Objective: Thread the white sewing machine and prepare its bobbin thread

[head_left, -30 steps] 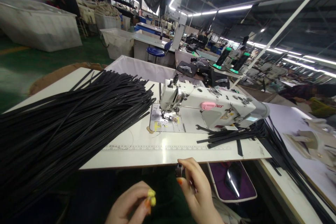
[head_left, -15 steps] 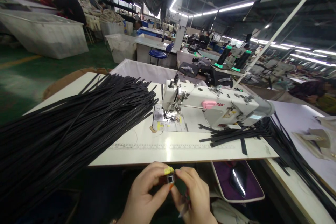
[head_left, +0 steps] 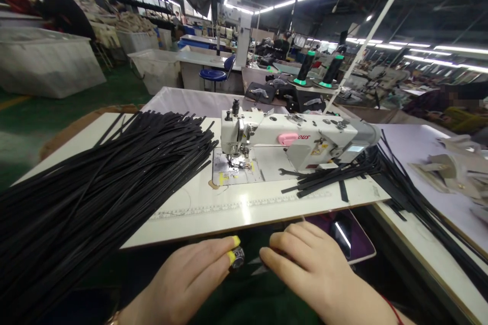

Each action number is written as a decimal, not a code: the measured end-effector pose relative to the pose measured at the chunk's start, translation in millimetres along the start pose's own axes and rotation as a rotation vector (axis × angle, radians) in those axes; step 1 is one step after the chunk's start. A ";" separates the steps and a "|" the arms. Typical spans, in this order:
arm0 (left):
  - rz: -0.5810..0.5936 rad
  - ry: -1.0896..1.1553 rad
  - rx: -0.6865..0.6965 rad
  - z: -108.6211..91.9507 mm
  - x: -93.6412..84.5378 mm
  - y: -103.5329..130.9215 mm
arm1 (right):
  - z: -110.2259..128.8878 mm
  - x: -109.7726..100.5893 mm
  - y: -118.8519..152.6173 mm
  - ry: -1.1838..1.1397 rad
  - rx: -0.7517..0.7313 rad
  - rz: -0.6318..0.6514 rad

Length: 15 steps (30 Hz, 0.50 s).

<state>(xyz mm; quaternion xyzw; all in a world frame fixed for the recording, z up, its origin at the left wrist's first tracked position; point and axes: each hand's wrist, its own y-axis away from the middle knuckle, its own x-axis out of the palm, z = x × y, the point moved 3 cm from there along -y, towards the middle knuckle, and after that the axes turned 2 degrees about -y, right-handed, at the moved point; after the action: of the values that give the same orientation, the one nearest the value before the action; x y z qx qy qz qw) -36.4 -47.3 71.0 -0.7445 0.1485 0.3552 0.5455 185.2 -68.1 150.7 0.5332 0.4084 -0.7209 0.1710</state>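
In front of the table edge, my left hand (head_left: 190,274) pinches a small round metal bobbin case (head_left: 238,258) between thumb and forefinger, both tipped with yellow tape. My right hand (head_left: 308,259) is a short way to the right, its fingers curled. Two pointed metal blades (head_left: 259,267), apparently thread snips, stick out below its fingertips; their handle is hidden by the hand. Above the hands, a white sewing machine (head_left: 290,137) stands on the table (head_left: 190,223), a pink piece on its arm.
A large heap of black straps (head_left: 114,172) covers the table's left side. More black strips (head_left: 324,177) and a wrench (head_left: 288,172) lie by the machine. Two black thread cones (head_left: 306,68) stand behind. A purple-lined tray (head_left: 358,244) holding a phone sits under the right edge.
My hands have moved apart: the left went left with the bobbin case, while the right let go of it and shifted right. The blades now point left. The camera view has shifted.
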 end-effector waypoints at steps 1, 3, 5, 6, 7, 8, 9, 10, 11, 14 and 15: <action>0.016 -0.011 0.016 -1.5 -2.3 -3.7 | 1.3 -1.5 -1.6 0.046 -0.036 -0.036; 0.045 -0.030 0.041 -4.0 -6.4 -10.3 | 3.5 -3.6 -3.6 0.109 -0.085 -0.094; 0.053 -0.042 0.064 -6.0 -9.9 -15.5 | 5.3 -5.0 -4.3 0.148 -0.124 -0.115; 0.053 -0.044 0.074 -6.9 -11.3 -17.3 | 5.8 -5.6 -4.3 0.161 -0.138 -0.114; 0.053 -0.045 0.080 -7.6 -12.3 -18.8 | 6.1 -6.1 -4.3 0.171 -0.152 -0.109; 0.051 -0.048 0.081 -8.1 -13.2 -20.0 | 6.1 -6.5 -4.2 0.181 -0.161 -0.102; 0.050 -0.053 0.078 -8.6 -14.0 -21.0 | 6.0 -6.7 -4.2 0.190 -0.171 -0.093; 0.053 -0.054 0.074 -9.0 -14.5 -21.9 | 5.9 -6.7 -4.2 0.196 -0.180 -0.079; 0.053 -0.051 0.072 -9.4 -15.1 -22.7 | 5.9 -6.7 -4.4 0.201 -0.191 -0.067; 0.056 -0.036 0.078 -10.5 -16.4 -25.1 | 6.4 -7.2 -5.7 0.207 -0.217 -0.052; 0.058 -0.030 0.083 -10.7 -16.6 -25.8 | 6.7 -7.7 -6.3 0.210 -0.222 -0.054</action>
<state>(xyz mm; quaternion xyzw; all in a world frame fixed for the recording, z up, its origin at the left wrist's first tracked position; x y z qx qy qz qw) -28.5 -50.6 102.3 -0.7112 0.1765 0.3757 0.5674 179.5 -70.9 160.9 0.5725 0.5153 -0.6158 0.1659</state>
